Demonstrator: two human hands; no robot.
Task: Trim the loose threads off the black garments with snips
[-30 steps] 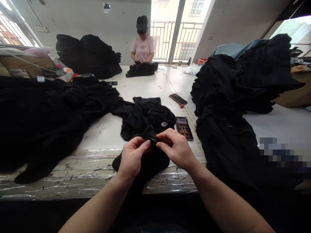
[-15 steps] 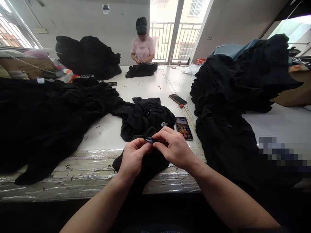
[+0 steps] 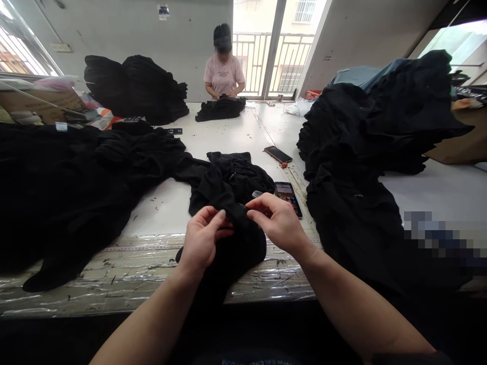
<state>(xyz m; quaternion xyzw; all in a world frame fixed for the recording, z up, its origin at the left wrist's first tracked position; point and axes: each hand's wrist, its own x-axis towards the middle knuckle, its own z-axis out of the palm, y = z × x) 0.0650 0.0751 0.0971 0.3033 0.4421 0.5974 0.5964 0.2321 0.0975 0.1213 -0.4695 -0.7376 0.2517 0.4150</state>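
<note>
A bunched black garment lies on the table in front of me, and part of it hangs over the near edge. My left hand is closed, pinching a raised fold of this cloth between thumb and fingers. On the other side of the fold, my right hand is also closed, thumb against fingertips, beside the cloth. A small dark bit shows at its fingertips, too small to name. Just behind the right hand lies a small shiny piece whose kind I cannot tell.
A lit phone lies partly behind my right hand, and another phone farther back. Black garments are heaped at left and piled high at right. Across the table, a person handles a black stack.
My hands have moved apart, the left slightly left and the right slightly right. The pale, pointed piece between my fingertips no longer shows; a cloth fold now stands there.
</note>
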